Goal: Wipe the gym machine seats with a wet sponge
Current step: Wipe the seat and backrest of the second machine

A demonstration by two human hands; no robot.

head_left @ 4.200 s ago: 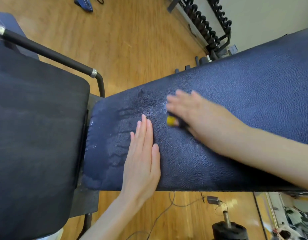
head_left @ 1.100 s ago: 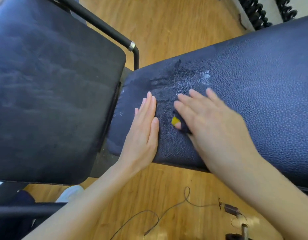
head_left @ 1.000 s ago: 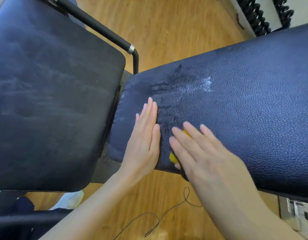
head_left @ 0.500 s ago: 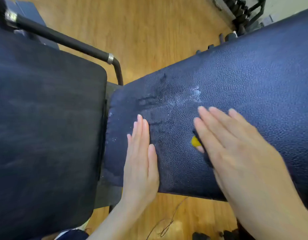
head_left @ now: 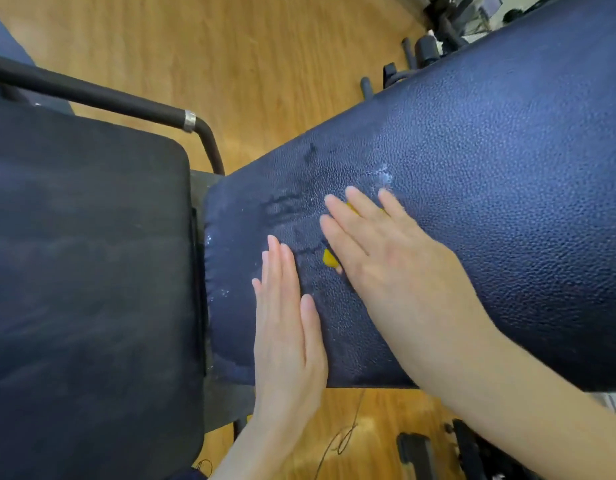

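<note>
Your right hand (head_left: 376, 251) lies flat on the long pad (head_left: 490, 209), fingers straight and lightly spread, palm pressing the yellow sponge (head_left: 330, 258) down into the vinyl; you are pushing it, not pinching it, and only two slivers of yellow show, one by the thumb side and one between the fingers near the tips; the rest of the sponge is hidden under the palm. Your left hand (head_left: 286, 327) rests just beside it on the same pad, fingers straight and held together, holding nothing and bracing near the pad's near edge.

The relation that counts: the pad's long axis runs from its end by the seat pad (head_left: 85, 271) on the left, up and away to the right; the wet, darker streaks and a few beads of foam (head_left: 384, 174) sit at that left end, around and just beyond your fingertips, while the long stretch to the right looks dry and matte. So the unwiped ground lies to the right of the sponge, along the axis, and your right hand is the nearer one and already on the tool; the left hand sits between the sponge and the pad's left end.

Judging from that, the next strokes should travel right along the length, not across; keep the palm flat so the sponge does not roll out from under it. The seat pad shows faint smears; whether it has been wiped cannot be told. A black handle bar (head_left: 102, 98) curves down behind the gap between the two pads, above the wooden floor (head_left: 230, 53).
</note>
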